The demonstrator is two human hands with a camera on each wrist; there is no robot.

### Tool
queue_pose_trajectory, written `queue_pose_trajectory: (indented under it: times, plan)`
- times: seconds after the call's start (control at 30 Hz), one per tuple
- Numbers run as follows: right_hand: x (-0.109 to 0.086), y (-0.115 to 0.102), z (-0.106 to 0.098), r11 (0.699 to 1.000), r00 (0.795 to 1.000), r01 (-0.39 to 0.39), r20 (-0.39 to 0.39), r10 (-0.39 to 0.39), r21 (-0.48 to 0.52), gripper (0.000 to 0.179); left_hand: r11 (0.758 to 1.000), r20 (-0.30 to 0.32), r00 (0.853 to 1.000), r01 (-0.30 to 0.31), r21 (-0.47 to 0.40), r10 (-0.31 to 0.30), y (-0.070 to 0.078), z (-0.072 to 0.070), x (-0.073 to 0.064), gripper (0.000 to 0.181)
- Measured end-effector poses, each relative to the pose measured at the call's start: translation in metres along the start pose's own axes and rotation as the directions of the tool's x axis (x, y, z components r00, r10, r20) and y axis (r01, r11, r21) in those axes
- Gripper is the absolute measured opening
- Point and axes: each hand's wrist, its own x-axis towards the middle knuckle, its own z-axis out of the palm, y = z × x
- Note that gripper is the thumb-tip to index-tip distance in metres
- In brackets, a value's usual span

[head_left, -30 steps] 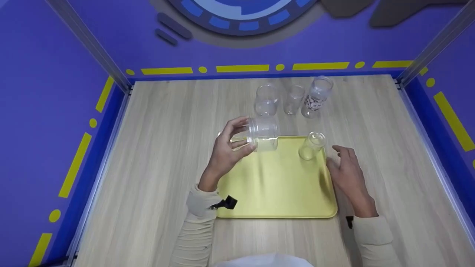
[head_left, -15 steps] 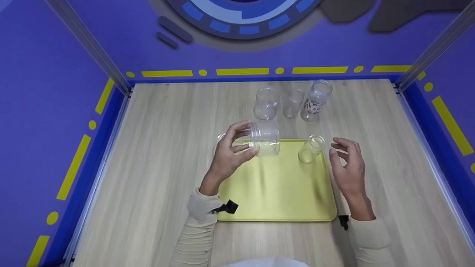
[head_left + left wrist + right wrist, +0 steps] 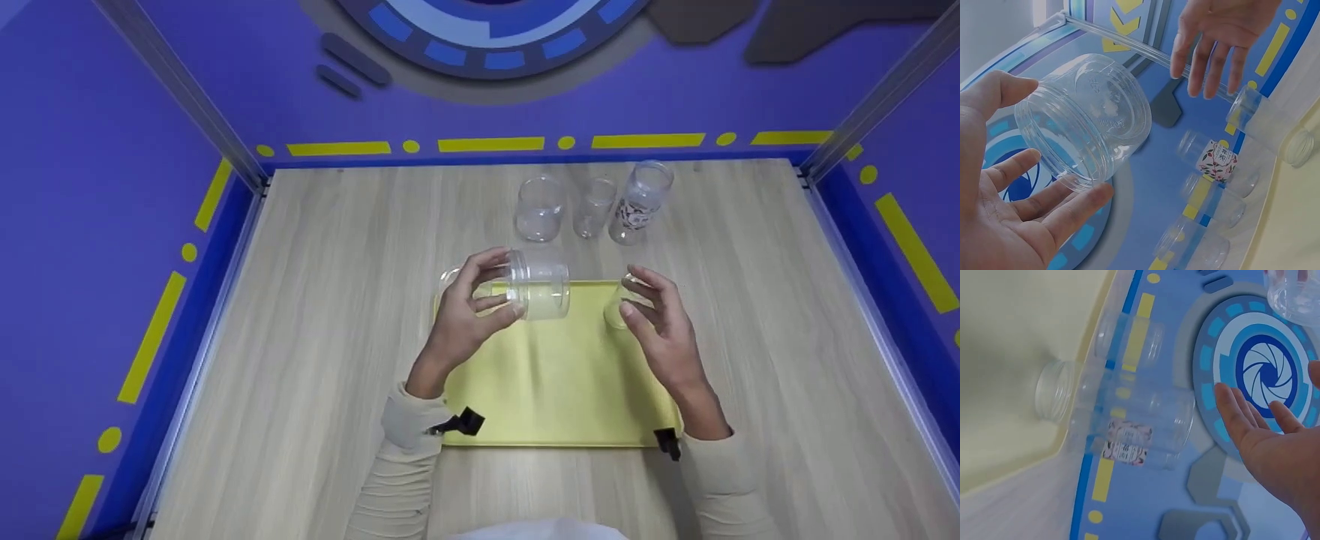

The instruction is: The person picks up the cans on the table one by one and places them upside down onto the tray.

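Note:
A wide clear plastic jar [image 3: 547,289] is held sideways above the yellow tray [image 3: 555,405]. My left hand [image 3: 459,324] grips it round the threaded rim, and its open mouth faces the palm; in the left wrist view the jar's embossed base [image 3: 1109,107] is visible. My right hand [image 3: 667,346] hovers over the tray's right side with fingers spread loosely. Partly behind it, a narrower clear jar [image 3: 615,313] stands upside down in the tray's far right corner. In the right wrist view its threaded neck [image 3: 1053,391] rests on the tray, and the fingers appear apart from it.
Behind the tray stand a wide clear jar [image 3: 539,210], a slim clear glass [image 3: 595,208] and a tall clear bottle [image 3: 640,204] with a printed label. Another clear vessel [image 3: 448,277] shows partly behind the left hand. Blue walls [image 3: 480,112] enclose the wooden table [image 3: 330,300].
My right hand has moved from beside the tray leftward over its right edge, now partly in front of the upside-down jar. My left hand holds its jar almost still.

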Motion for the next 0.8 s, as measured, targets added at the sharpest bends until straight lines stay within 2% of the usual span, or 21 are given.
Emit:
queue_pose_trajectory:
  times: [0.2,0.43,0.8]
  plan:
    - [0.007,-0.01,0.011,0.991,0.994,-0.004,0.106,-0.01,0.131,0.057,1.0,0.001,1.0,0.005,-0.002,-0.005,0.001,0.003,-0.001,0.076]
    - [0.015,-0.021,0.023,0.974,0.966,-0.033,0.259,-0.026,0.223,0.07,1.0,0.015,1.0,0.004,-0.018,-0.004,0.002,0.007,-0.001,0.075]
    - [0.023,-0.031,0.042,0.937,0.952,-0.071,0.303,-0.038,0.342,0.075,0.999,0.054,0.998,-0.012,-0.038,0.014,0.003,0.011,-0.001,0.075]
